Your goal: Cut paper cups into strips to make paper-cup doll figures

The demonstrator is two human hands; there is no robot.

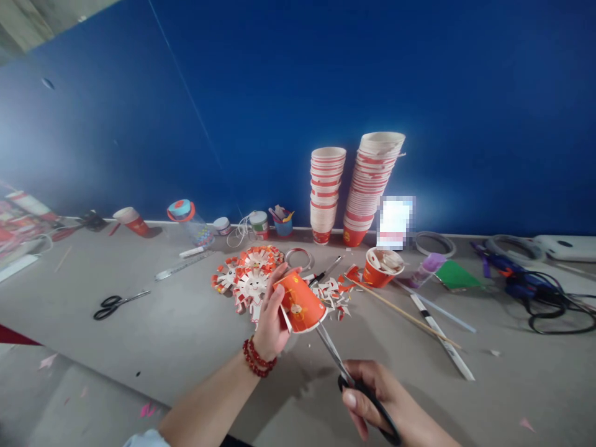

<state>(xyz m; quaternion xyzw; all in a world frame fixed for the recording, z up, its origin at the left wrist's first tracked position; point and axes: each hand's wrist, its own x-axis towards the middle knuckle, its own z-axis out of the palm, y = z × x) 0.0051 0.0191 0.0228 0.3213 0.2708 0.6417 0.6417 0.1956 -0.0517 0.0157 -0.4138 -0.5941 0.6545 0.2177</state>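
Observation:
My left hand (270, 316), with a beaded bracelet at the wrist, is wrapped round an orange-red paper cup (300, 301) held tilted above the table. A cut edge shows on the cup's left side. In my right hand (372, 397) are black-handled scissors (336, 357), their blades pointing up and left to the cup's lower rim. Whether the blades are around the rim or only beside it I cannot tell. Behind my left hand lies a cluster of cut paper figures (251, 282) in white and orange. Paper scraps (334, 295) are strewn just right of the cup.
Two tall stacks of paper cups, a straight one (327, 192) and a leaning one (372, 186), stand by the blue wall. A cup of scraps (382, 268), a wooden stick (410, 316) and a cabled tool (526, 282) lie right. Other scissors (118, 303) and a bottle (190, 223) are left.

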